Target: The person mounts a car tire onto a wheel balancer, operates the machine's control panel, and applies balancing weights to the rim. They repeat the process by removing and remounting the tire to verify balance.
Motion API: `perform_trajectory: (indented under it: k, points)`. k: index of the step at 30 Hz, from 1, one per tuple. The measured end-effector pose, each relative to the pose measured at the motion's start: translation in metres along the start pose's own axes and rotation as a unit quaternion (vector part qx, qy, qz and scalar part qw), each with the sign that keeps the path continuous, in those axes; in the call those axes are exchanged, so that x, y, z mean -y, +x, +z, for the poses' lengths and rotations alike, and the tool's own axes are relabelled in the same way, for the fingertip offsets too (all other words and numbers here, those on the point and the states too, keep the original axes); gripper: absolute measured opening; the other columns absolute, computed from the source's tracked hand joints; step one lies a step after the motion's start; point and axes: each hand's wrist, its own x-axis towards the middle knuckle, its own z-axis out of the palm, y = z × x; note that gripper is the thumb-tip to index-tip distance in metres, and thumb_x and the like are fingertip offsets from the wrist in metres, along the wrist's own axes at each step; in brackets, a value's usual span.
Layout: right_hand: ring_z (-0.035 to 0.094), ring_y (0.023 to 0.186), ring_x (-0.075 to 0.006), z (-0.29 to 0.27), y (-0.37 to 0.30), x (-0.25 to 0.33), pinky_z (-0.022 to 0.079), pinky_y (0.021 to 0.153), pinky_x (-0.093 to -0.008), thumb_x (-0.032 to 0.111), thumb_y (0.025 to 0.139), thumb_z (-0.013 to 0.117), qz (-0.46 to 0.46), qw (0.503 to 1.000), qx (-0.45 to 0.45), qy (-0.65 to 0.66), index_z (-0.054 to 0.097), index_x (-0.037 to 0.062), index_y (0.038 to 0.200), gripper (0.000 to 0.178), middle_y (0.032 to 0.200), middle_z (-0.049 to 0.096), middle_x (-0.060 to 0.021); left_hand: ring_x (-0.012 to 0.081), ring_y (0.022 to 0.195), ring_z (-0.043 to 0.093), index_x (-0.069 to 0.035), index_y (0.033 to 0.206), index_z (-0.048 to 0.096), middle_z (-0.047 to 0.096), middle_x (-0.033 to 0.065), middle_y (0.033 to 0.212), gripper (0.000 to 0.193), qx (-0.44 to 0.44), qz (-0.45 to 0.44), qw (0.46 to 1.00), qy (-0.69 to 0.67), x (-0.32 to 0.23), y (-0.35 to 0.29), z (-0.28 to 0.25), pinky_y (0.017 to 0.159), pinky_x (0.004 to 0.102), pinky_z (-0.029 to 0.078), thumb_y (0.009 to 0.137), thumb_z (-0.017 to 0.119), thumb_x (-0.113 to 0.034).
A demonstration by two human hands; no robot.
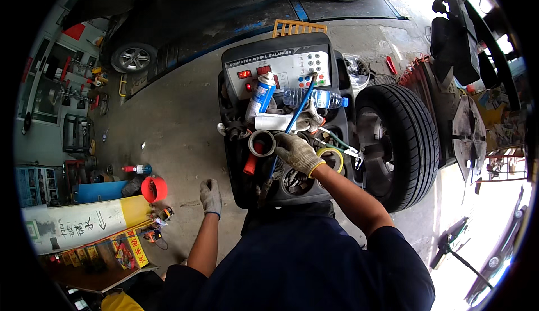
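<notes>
- Right hand (298, 152), gloved, is over the near half of the balancer (290, 64), at the blue rod (300, 106); the glove hides a stretch of that rod, so I cannot tell whether the fingers pinch it or only lie over it
- Left hand (211, 197), also gloved, hangs just off the balancer's left side, touching nothing on it; the fingers look loosely curled, with nothing seen in them — how firmly they press together I cannot tell
- The rod slants over the balancer's top, from the buttons at its far end down to its near half; in this view it crosses in front of the bottle (324, 99)
- Also on the balancer: the can (261, 97) toward its far end; the white tube (273, 122) near its middle; the cup (251, 142) and red handle (250, 164) on its left; the tape (339, 156) and pliers (352, 151) on its right
- The wheel (412, 142) stands upright at the balancer's right side; neither hand touches it
- Step in hand, as I judge it: right-hand work at the rod, the left hand free; moving the rod would call for a sure hold and a lift clear of bottle, tube and cup — a sideways sweep could knock them off the balancer
</notes>
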Motion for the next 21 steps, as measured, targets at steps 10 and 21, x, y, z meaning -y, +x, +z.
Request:
perform_trajectory:
  k: [10,21]
  points:
    - [0.065,0.110,-0.0378,-0.031,-0.119,0.007,0.052,0.094,-0.0453,0.026,0.089,0.072,0.041,0.995,0.009,0.089,0.050,0.0064,0.146,0.064,0.126,0.059,-0.0224,0.0295,0.108,0.068,-0.008,0.134,0.056,0.059,0.0143,0.134,0.070,0.312,0.266,0.902,0.138,-0.155,-0.172,0.016,0.090,0.0404,0.057,0.076,0.085,-0.033]
    - [0.070,0.106,-0.0398,-0.055,-0.052,-0.009,0.053,0.094,-0.0463,0.032,0.091,0.068,0.087,0.995,0.048,0.012,0.052,0.0090,0.145,0.061,0.113,0.072,-0.0243,0.0399,0.096,0.070,-0.012,0.107,0.068,0.072,0.0175,0.104,0.042,0.338,0.225,0.874,0.266,-0.180,-0.103,0.029,0.081,0.0515,0.056,0.086,0.071,-0.048]
